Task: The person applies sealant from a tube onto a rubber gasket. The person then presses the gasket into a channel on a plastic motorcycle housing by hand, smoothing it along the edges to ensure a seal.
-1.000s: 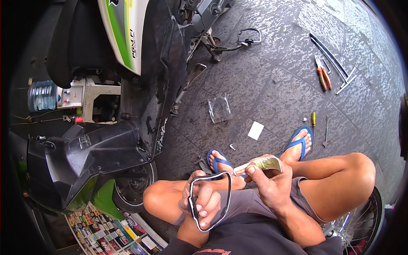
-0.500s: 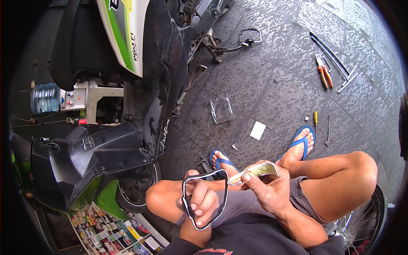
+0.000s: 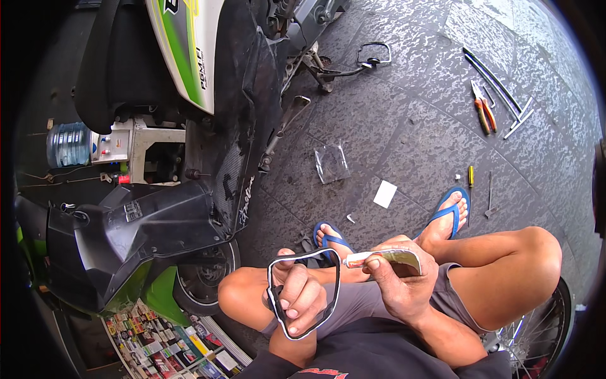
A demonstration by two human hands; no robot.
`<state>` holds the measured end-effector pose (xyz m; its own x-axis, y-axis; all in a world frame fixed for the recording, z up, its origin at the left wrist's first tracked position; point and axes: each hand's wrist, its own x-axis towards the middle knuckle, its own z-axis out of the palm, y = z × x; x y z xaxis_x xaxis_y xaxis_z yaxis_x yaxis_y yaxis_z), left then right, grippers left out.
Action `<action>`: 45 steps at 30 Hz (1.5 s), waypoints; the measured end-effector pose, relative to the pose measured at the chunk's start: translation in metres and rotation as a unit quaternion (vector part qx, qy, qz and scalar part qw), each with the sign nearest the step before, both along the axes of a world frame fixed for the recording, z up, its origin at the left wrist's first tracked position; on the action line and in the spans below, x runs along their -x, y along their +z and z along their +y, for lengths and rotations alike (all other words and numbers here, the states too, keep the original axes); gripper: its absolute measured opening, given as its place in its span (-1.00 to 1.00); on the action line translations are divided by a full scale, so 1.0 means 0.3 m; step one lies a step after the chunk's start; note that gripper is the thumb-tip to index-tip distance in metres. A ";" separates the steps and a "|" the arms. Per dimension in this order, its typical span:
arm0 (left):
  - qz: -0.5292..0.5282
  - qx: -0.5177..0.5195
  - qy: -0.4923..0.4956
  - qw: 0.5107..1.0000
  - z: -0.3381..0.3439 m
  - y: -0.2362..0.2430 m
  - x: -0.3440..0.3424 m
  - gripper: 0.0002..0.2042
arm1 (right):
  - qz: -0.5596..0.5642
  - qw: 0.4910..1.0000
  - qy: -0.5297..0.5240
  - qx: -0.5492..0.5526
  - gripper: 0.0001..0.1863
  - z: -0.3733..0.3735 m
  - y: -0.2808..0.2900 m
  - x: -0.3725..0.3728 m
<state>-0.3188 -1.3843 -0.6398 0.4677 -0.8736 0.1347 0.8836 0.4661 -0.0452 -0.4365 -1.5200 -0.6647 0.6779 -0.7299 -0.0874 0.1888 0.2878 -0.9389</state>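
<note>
Left hand (image 3: 302, 292) pinching 1 black loop (image 3: 337, 281), right hand (image 3: 405, 287) pinching 1 tube (image 3: 400, 256), tip (image 3: 348, 260) beside loop

So the thin black ring with white edging (image 3: 338, 273) is a squarish open loop, held up, and the flattened, curled white-orange-and-olive tube (image 3: 399, 256) sits sideways, narrow tip right by the loop's upper-right corner
</note>
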 end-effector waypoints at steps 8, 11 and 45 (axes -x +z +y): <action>0.028 0.015 -0.013 0.999 -0.014 0.002 -0.004 -0.56 | 0.009 0.996 -0.010 0.085 -0.85 0.008 0.011 -0.003; 0.033 0.020 -0.011 0.999 -0.020 0.004 -0.007 -0.56 | 0.004 0.994 -0.009 0.112 -0.84 0.003 0.022 -0.007; 0.023 0.205 -0.055 0.977 -0.060 -0.009 -0.045 -0.54 | -0.043 0.978 0.067 -0.190 -0.88 0.004 0.063 -0.005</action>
